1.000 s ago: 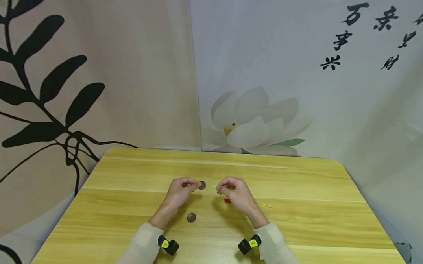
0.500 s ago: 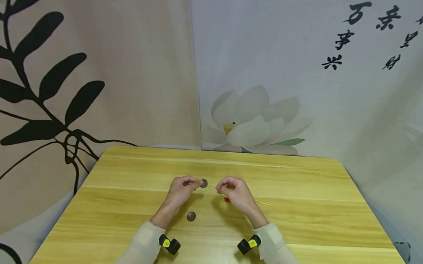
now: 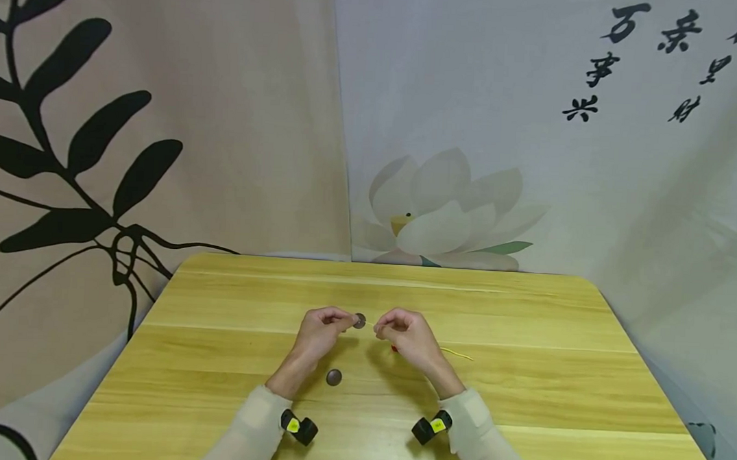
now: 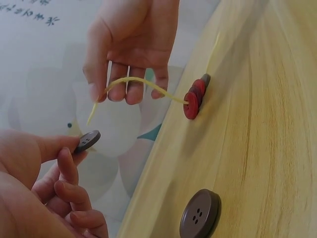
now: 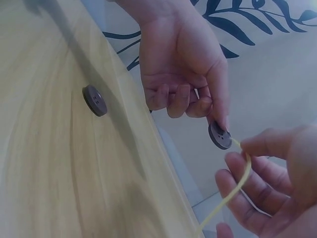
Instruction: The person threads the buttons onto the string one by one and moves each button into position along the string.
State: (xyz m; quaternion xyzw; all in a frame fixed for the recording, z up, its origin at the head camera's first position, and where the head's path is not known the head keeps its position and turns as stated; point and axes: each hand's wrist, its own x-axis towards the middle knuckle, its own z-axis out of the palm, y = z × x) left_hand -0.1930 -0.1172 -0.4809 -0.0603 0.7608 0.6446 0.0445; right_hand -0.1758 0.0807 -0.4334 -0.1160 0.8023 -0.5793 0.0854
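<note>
Head view shows both hands over the far half of the surface [image 3: 521, 401], between its left and right edges. The left hand [image 3: 322, 331] pinches a dark brown button [image 3: 360, 321] between thumb and forefinger, its other fingers loosely curled. The right hand [image 3: 410, 333] pinches a yellow string [image 4: 130, 79] close to its end, the remaining fingers slightly bent and apart. The string's tip is just beside the held button's face; whether it touches cannot be told. From the right hand the string arcs down to a short row of strung buttons [image 4: 190, 106], red and dark, resting on the surface, and its tail trails toward the right edge. A loose brown button [image 3: 334, 377] lies flat, farther from the far edge than the pinched one, its four holes visible in both wrist views.
</note>
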